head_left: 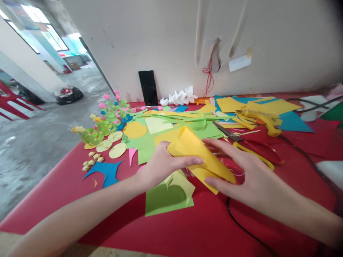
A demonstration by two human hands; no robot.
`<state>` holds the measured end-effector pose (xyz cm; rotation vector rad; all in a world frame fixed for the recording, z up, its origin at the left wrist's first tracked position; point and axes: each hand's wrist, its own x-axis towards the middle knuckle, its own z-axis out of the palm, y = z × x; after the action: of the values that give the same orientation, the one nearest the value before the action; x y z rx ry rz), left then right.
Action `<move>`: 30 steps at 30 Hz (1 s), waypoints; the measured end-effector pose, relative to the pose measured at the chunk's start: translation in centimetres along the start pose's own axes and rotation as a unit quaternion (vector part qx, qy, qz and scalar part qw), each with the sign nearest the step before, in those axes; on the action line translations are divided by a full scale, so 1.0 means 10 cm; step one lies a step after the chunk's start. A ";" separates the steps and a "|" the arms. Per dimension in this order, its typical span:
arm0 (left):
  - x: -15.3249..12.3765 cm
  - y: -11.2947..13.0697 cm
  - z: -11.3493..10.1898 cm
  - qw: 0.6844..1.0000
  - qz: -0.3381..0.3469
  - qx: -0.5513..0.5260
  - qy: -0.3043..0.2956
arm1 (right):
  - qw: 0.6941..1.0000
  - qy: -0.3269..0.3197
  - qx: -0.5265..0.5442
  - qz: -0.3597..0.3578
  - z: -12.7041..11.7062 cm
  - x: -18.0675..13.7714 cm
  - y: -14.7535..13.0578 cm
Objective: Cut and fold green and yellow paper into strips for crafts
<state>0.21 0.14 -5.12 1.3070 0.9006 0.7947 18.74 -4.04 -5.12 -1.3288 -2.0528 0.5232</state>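
A sheet of yellow paper (198,150), bent over into a loose fold, is between my two hands above the table. My left hand (166,162) pinches its left side, thumb lying across the front. On the right, my right hand (241,167) curves round the other end, its thumb at the lower edge and its fingers behind the upper edge. Beneath the hands lie a green paper piece (167,200) and a pale yellow cut-out (184,184). Scissors with red and yellow handles (241,140) rest just beyond my right hand.
Paper flowers (109,116), pale discs (118,150) and small stars (92,159) sit at the left on the red table cover (66,178). A glue gun (261,119) lies among scraps at the right, its cable trailing. A phone (148,88) leans on the back wall.
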 end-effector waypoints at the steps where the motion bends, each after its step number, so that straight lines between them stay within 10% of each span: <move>1: 0.00 0.01 0.00 1.000 0.012 0.012 -0.001 | 0.999 -0.002 0.027 0.016 -0.01 0.01 0.00; 7: -0.03 0.09 -0.09 0.990 0.014 0.090 -0.103 | 0.973 -0.046 0.196 0.111 -0.17 0.10 0.11; 11: -0.06 0.17 -0.20 0.966 0.042 0.195 -0.166 | 0.895 -0.111 0.367 0.229 -0.20 0.11 0.19; 15: -0.01 0.25 -0.32 0.960 0.109 0.245 -0.080 | 0.849 -0.110 0.455 0.244 -0.19 0.10 0.22; 21: 0.02 0.27 -0.33 0.912 0.249 0.294 0.140 | 0.871 -0.115 0.413 0.241 -0.19 0.06 0.13; 30: -0.11 0.30 -0.26 0.825 0.372 0.423 0.038 | 0.873 -0.217 0.379 0.217 -0.12 0.08 0.14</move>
<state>-2.54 0.61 -2.14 2.5252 0.8201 1.0920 20.31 -2.71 -4.90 -1.2147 -1.5316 1.7571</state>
